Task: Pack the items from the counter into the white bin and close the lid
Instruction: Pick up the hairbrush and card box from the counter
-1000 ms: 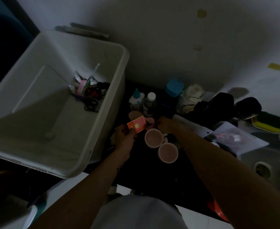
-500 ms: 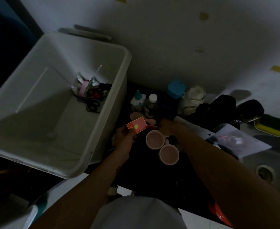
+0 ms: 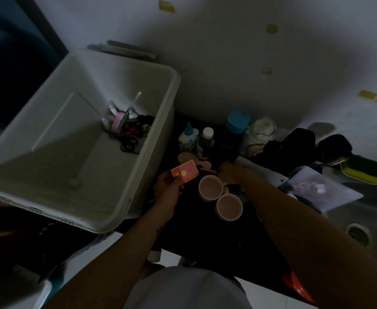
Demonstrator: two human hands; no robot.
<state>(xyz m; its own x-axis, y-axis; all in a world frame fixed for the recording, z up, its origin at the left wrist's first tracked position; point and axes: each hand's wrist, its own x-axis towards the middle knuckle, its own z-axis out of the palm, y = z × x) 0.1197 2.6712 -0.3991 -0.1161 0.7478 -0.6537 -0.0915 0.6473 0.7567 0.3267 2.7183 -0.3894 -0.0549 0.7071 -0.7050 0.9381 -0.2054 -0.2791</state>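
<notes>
The open white bin [image 3: 151, 190] stands at the left with scissors [image 3: 128, 141] and several small items heaped in its far corner. My left hand [image 3: 168, 189] pinches a small red box with a yellow dot [image 3: 184, 173] just right of the bin's wall. My right hand [image 3: 227, 172] reaches over the dark counter behind two pink mugs [image 3: 210, 188] [image 3: 229, 207], its fingers by a pink hairbrush [image 3: 193, 160]; the dim light hides whether it grips anything.
Behind the mugs stand a glue bottle [image 3: 188, 137], a clear white-capped bottle [image 3: 206, 141], a blue-lidded jar [image 3: 236, 123] and a white cloth bundle [image 3: 258, 137]. Black items, a clear plastic bag [image 3: 321, 190], a yellow-green sponge [image 3: 361, 170] and a sink drain [image 3: 357, 234] lie at the right.
My left hand keeps the red box almost in place. My right hand has shifted slightly toward the hairbrush. The view has tilted a little.
</notes>
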